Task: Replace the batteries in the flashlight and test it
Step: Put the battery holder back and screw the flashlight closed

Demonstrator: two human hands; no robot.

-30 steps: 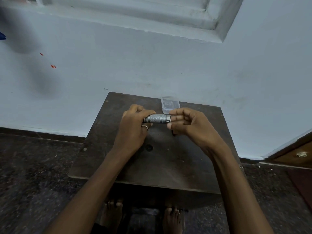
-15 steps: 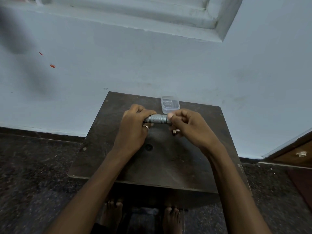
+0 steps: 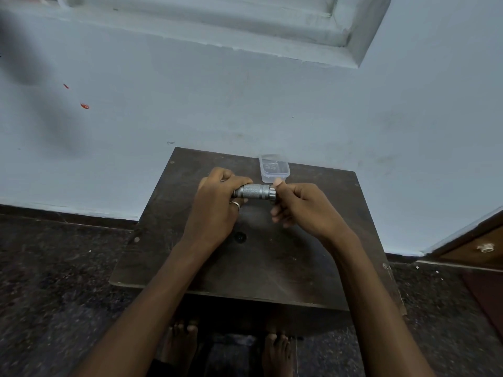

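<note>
A short silver flashlight (image 3: 254, 191) with a knurled barrel lies level between both hands, a little above the dark wooden table (image 3: 272, 262). My left hand (image 3: 216, 210), a ring on one finger, wraps around its left end and hides that end. My right hand (image 3: 302, 208) pinches the right end, thumb on top and fingers curled below; the end cap is mostly hidden by the fingers. No batteries are visible.
A small clear plastic box (image 3: 274, 168) stands on the table just behind the flashlight, near the pale blue wall. A dark round hole (image 3: 240, 237) marks the tabletop. My bare feet (image 3: 276, 352) show below the table's front edge. A wooden drawer front (image 3: 479, 248) is at the right.
My right hand has rolled around the flashlight's right end: its fingers curled under and the thumb came up on top. The left hand and flashlight stayed in place.
</note>
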